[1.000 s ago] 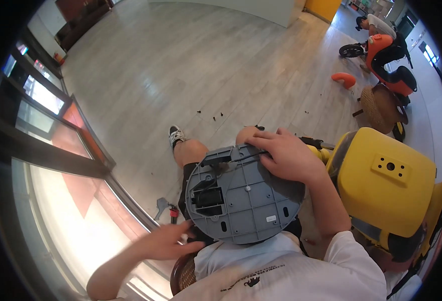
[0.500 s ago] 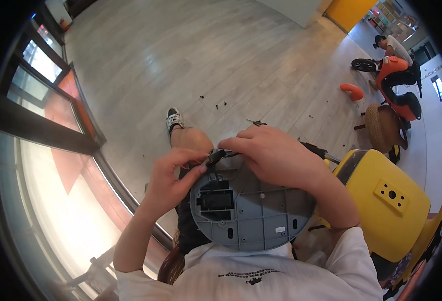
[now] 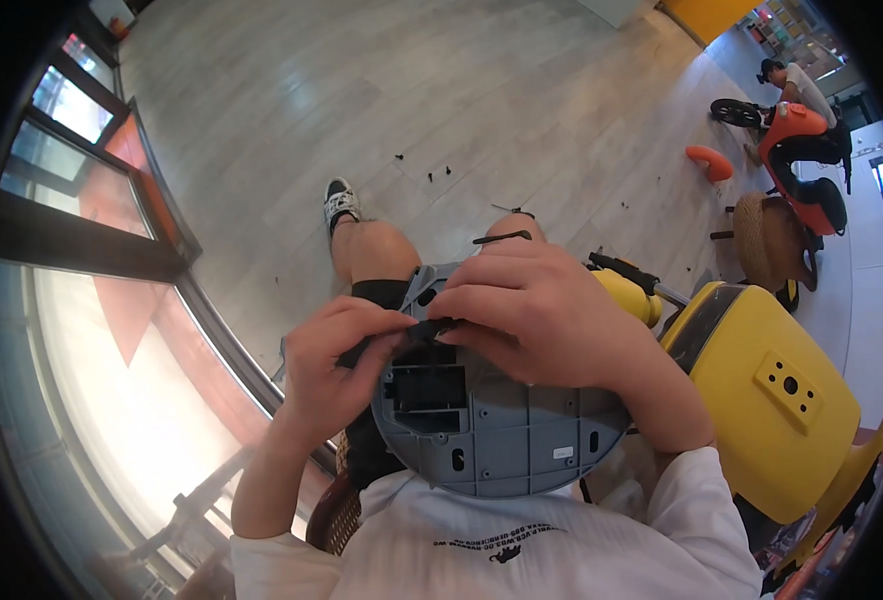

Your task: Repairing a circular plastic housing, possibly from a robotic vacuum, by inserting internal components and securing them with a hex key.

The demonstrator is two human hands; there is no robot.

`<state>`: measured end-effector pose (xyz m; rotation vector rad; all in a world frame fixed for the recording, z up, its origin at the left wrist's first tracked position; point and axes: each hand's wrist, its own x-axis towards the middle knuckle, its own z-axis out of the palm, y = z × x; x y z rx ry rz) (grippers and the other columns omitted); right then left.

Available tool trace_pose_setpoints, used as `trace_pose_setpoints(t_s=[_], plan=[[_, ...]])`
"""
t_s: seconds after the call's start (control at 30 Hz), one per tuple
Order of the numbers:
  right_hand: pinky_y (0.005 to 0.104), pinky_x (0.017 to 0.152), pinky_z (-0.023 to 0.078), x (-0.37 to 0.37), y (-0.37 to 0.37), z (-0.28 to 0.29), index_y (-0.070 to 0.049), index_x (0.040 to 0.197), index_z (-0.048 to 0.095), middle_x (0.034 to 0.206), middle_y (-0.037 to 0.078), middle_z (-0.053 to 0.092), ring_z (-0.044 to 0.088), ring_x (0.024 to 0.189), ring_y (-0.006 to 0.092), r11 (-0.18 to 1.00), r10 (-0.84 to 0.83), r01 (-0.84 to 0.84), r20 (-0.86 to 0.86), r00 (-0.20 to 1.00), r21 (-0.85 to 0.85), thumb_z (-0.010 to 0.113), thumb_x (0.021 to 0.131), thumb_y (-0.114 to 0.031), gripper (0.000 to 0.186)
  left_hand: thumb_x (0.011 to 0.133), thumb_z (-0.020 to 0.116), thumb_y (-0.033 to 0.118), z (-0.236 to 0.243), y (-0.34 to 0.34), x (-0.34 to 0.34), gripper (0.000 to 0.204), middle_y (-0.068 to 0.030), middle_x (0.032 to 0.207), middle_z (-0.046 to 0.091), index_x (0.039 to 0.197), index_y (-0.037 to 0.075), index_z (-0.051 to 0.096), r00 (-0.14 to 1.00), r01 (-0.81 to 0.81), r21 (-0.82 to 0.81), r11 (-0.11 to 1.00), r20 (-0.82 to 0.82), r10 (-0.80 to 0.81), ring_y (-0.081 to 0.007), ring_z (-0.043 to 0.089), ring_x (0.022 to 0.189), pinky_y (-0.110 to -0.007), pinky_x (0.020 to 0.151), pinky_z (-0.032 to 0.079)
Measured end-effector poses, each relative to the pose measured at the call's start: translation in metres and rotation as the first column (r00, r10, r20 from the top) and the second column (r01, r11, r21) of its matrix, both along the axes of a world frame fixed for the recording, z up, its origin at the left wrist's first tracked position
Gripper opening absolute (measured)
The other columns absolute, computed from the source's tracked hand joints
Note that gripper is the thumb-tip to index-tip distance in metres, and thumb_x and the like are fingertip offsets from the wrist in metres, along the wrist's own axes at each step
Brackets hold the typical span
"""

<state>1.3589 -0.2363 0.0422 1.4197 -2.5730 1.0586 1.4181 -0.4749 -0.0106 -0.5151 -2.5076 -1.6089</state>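
A round grey plastic plate [image 3: 516, 440] with ribs, slots and a black recessed housing [image 3: 428, 388] rests on my lap. At its far side my left hand [image 3: 336, 355] pinches a small black part [image 3: 426, 330], which is partly hidden by fingers. My right hand [image 3: 521, 310] arches over the plate with its fingertips closed on the same black part, beside my left fingertips. A dark strip [image 3: 501, 236] sticks up just beyond my right hand.
A yellow scooter body [image 3: 791, 420] stands close at my right, windows [image 3: 121, 330] at my left. Several small screws [image 3: 431, 176] lie on the floor. Farther right are a wicker stool [image 3: 761, 240], an orange curved part [image 3: 709, 162] and a person [image 3: 801, 90] at an orange scooter [image 3: 806, 180].
My left hand has come up from the plate's lower edge to pinch the black part. My right hand has moved left and inward to meet it; the view has shifted slightly.
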Motion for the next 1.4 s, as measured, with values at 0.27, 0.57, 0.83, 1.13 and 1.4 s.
trace_pose_setpoints(t_s=[0.27, 0.57, 0.83, 1.13, 1.4], plan=[[0.044, 0.07, 0.05, 0.01, 0.002, 0.004, -0.006, 0.094, 0.061, 0.083, 0.009, 0.063, 0.065, 0.079, 0.0327, 0.999, 0.004, -0.006, 0.058, 0.998, 0.038, 0.074, 0.085, -0.013, 0.017, 0.081, 0.081, 0.008, 0.003, -0.005, 0.011, 0.033, -0.0129, 0.099, 0.074, 0.113, 0.002, 0.075, 0.99, 0.069, 0.054, 0.996, 0.121, -0.075, -0.0281, 0.07, 0.095, -0.036, 0.083, 0.055], [0.0437, 0.068, 0.049, 0.012, -0.001, 0.001, -0.006, 0.093, 0.06, 0.081, 0.009, 0.061, 0.063, 0.075, 0.0332, 0.999, 0.05, -0.05, 0.06, 0.997, -0.01, 0.074, 0.087, -0.014, 0.018, 0.068, 0.095, 0.024, 0.0, -0.018, 0.026, 0.059, -0.0139, 0.116, 0.073, 0.116, 0.0, 0.071, 0.991, 0.133, 0.052, 0.99, 0.001, -0.133, -0.0307, 0.069, 0.106, -0.039, 0.093, 0.053], [0.0372, 0.067, 0.049, 0.014, -0.002, -0.007, -0.006, 0.095, 0.068, 0.085, 0.007, 0.063, 0.063, 0.075, 0.0274, 0.99, 0.123, -0.124, 0.021, 0.992, 0.071, 0.081, 0.077, -0.009, 0.023, 0.077, 0.087, 0.01, -0.011, -0.007, 0.035, 0.051, -0.015, 0.119, 0.07, 0.123, -0.001, 0.068, 0.991, -0.009, 0.235, 0.972, 0.133, -0.023, -0.0279, 0.066, 0.111, -0.035, 0.096, 0.05], [0.0397, 0.071, 0.049, 0.013, 0.0, -0.009, -0.007, 0.091, 0.064, 0.084, 0.007, 0.061, 0.062, 0.078, 0.0291, 0.982, 0.062, -0.071, 0.059, 0.996, 0.173, 0.079, 0.08, -0.012, 0.019, 0.077, 0.079, 0.001, -0.005, 0.002, 0.026, 0.036, -0.0135, 0.11, 0.074, 0.113, -0.001, 0.073, 0.998, -0.023, 0.103, 0.994, 0.066, 0.016, -0.0304, 0.068, 0.102, -0.038, 0.096, 0.049], [0.0394, 0.075, 0.051, 0.007, -0.001, -0.012, -0.006, 0.09, 0.067, 0.087, 0.006, 0.064, 0.065, 0.084, 0.028, 0.98, 0.109, -0.116, 0.053, 0.993, 0.16, 0.075, 0.079, -0.011, 0.014, 0.077, 0.074, 0.001, -0.009, 0.002, 0.022, 0.034, -0.0126, 0.117, 0.073, 0.112, 0.003, 0.076, 0.988, -0.029, 0.122, 0.992, 0.152, 0.01, -0.0297, 0.064, 0.109, -0.04, 0.098, 0.048]])
